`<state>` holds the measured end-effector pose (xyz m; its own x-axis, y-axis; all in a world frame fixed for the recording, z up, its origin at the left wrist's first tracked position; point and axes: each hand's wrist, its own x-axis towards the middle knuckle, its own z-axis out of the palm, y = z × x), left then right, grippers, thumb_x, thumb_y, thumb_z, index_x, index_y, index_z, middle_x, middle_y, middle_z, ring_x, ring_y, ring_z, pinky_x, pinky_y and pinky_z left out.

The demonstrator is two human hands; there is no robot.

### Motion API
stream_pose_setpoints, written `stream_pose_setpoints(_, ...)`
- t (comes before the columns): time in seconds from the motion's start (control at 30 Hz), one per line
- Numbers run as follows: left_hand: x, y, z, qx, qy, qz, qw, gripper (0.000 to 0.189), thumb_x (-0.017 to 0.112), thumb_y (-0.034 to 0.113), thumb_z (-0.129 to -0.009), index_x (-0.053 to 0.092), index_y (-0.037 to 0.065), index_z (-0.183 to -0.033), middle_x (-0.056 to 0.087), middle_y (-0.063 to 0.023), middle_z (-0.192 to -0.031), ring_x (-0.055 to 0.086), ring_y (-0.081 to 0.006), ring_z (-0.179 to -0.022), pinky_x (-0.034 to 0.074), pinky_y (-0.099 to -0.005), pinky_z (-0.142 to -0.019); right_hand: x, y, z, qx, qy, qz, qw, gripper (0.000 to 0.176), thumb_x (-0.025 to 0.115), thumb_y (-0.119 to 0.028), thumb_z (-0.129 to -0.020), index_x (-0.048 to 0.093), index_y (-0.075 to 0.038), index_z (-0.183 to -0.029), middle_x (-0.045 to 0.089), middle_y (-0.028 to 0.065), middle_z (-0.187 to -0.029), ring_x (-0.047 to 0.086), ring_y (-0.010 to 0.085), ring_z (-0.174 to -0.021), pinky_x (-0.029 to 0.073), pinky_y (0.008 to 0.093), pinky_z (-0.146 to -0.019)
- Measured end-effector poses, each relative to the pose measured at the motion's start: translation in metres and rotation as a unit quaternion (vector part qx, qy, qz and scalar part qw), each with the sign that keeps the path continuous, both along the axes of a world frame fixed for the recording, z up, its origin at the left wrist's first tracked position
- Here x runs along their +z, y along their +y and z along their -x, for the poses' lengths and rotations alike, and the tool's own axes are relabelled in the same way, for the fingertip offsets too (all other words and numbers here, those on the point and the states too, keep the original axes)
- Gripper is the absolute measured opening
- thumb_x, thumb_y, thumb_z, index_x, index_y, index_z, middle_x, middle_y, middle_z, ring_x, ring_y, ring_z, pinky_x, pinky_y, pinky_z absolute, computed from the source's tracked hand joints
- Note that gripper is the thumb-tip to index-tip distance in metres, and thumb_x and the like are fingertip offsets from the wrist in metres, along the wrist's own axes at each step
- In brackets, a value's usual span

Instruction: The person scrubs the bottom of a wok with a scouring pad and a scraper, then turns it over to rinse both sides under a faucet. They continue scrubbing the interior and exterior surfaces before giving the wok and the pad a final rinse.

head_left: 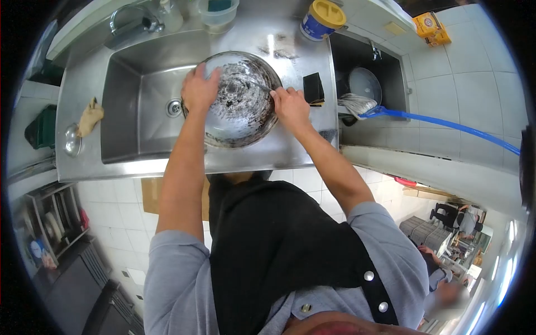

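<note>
A wide round metal pan (240, 120), streaked and smeared with dark residue, straddles the sink's right edge and the steel counter. My left hand (199, 89) grips its left rim, with the finger and thumb tips over the inner surface. Closed around the end of a slim metal tool (259, 85), my right hand (291, 109) is at the pan's right rim. The tool reaches over the pan's inside; its exact kind is hard to make out. Just right of that hand, a black block-like object (314, 88) sits on the counter.
The steel sink (124, 103) lies left of the pan, below a faucet (149, 23). Along the back stand a plastic tub (218, 17) and a blue container with yellow lid (322, 21). A blue-handled mop (402, 114) leans at right. Another person (438, 268) is behind at lower right.
</note>
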<state>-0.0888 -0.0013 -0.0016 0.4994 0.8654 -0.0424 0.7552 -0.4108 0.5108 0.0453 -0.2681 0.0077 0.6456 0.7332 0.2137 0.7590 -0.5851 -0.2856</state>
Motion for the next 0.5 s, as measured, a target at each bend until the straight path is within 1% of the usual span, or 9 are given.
stream_pose_setpoints(0.03, 0.000, 0.000, -0.001, 0.001, 0.009, 0.005, 1.000, 0.078, 0.061, 0.071, -0.104, 0.063, 0.020, -0.163, 0.060, -0.0190, -0.166, 0.055, -0.0422, -0.152, 0.042, -0.0545, -0.128, -0.003, -0.003, 0.004, -0.003, -0.002, -0.008, 1.000, 0.030, 0.069, -0.040, -0.111, 0.078, -0.013, -0.102, 0.076, 0.0162, -0.098, 0.070, 0.0429, -0.095, 0.062, 0.0574, -0.073)
stream_pose_setpoints(0.13, -0.001, 0.003, -0.003, 0.002, 0.023, 0.016, 1.000, 0.079, 0.060, 0.070, -0.105, 0.061, 0.021, -0.165, 0.057, -0.0189, -0.169, 0.053, -0.0421, -0.154, 0.039, -0.0542, -0.130, -0.003, -0.012, 0.011, 0.015, -0.004, 0.020, 1.000, 0.034, 0.065, -0.041, -0.113, 0.078, -0.012, -0.102, 0.077, 0.0166, -0.099, 0.072, 0.0441, -0.095, 0.062, 0.0585, -0.075)
stream_pose_setpoints(0.23, -0.001, 0.000, 0.001, -0.004, 0.019, 0.026, 0.999, 0.079, 0.059, 0.069, -0.105, 0.059, 0.021, -0.167, 0.055, -0.0193, -0.171, 0.050, -0.0433, -0.156, 0.035, -0.0555, -0.132, 0.003, 0.014, -0.030, -0.091, 0.025, 0.062, 0.994, 0.040, 0.060, -0.044, -0.114, 0.077, -0.010, -0.103, 0.078, 0.0214, -0.100, 0.074, 0.0482, -0.095, 0.061, 0.0600, -0.079)
stream_pose_setpoints(0.33, 0.003, 0.003, 0.000, -0.012, 0.006, 0.031, 0.999, 0.078, 0.059, 0.068, -0.105, 0.057, 0.021, -0.168, 0.053, -0.0205, -0.171, 0.048, -0.0452, -0.157, 0.033, -0.0595, -0.131, 0.011, -0.002, -0.022, -0.115, 0.139, 0.057, 0.982, 0.042, 0.057, -0.045, -0.114, 0.077, -0.009, -0.105, 0.078, 0.0266, -0.103, 0.074, 0.0515, -0.098, 0.059, 0.0621, -0.085)
stream_pose_setpoints(0.37, 0.002, 0.002, 0.001, -0.015, 0.001, 0.033, 0.999, 0.077, 0.059, 0.067, -0.105, 0.057, 0.021, -0.168, 0.053, -0.0212, -0.171, 0.048, -0.0460, -0.157, 0.033, -0.0618, -0.131, 0.011, -0.015, -0.012, -0.153, 0.148, 0.038, 0.976, 0.041, 0.057, -0.044, -0.114, 0.077, -0.009, -0.107, 0.077, 0.0280, -0.104, 0.074, 0.0517, -0.100, 0.058, 0.0630, -0.087)
stream_pose_setpoints(0.4, 0.001, 0.001, 0.001, -0.017, 0.002, 0.028, 0.999, 0.077, 0.059, 0.066, -0.106, 0.058, 0.021, -0.167, 0.053, -0.0218, -0.171, 0.047, -0.0465, -0.157, 0.032, -0.0634, -0.131, 0.005, -0.032, 0.001, -0.192, 0.156, 0.016, 0.969, 0.040, 0.057, -0.042, -0.114, 0.077, -0.008, -0.108, 0.077, 0.0294, -0.106, 0.074, 0.0519, -0.103, 0.058, 0.0638, -0.090)
stream_pose_setpoints(0.43, 0.000, 0.001, 0.001, -0.016, 0.002, 0.023, 1.000, 0.076, 0.060, 0.065, -0.106, 0.058, 0.020, -0.167, 0.052, -0.0225, -0.171, 0.047, -0.0469, -0.157, 0.032, -0.0650, -0.130, -0.011, -0.054, 0.005, -0.202, 0.151, -0.010, 0.968, 0.039, 0.057, -0.040, -0.114, 0.076, -0.007, -0.109, 0.078, 0.0285, -0.110, 0.074, 0.0525, -0.104, 0.057, 0.0651, -0.092)
stream_pose_setpoints(0.47, -0.003, 0.001, 0.002, -0.023, -0.004, 0.015, 1.000, 0.075, 0.060, 0.064, -0.107, 0.058, 0.018, -0.166, 0.052, -0.0229, -0.170, 0.046, -0.0471, -0.157, 0.030, -0.0656, -0.131, -0.031, -0.072, 0.012, -0.261, 0.119, 0.010, 0.958, 0.035, 0.058, -0.038, -0.112, 0.077, -0.008, -0.109, 0.079, 0.0239, -0.115, 0.073, 0.0534, -0.108, 0.056, 0.0657, -0.093)
stream_pose_setpoints(0.5, -0.006, 0.001, 0.002, -0.029, -0.011, 0.006, 1.000, 0.075, 0.061, 0.063, -0.107, 0.058, 0.017, -0.166, 0.052, -0.0232, -0.170, 0.046, -0.0473, -0.157, 0.029, -0.0662, -0.131, -0.054, -0.094, 0.017, -0.262, 0.066, 0.043, 0.962, 0.033, 0.060, -0.036, -0.111, 0.078, -0.009, -0.116, 0.078, 0.0251, -0.110, 0.072, 0.0525, -0.106, 0.057, 0.0632, -0.094)
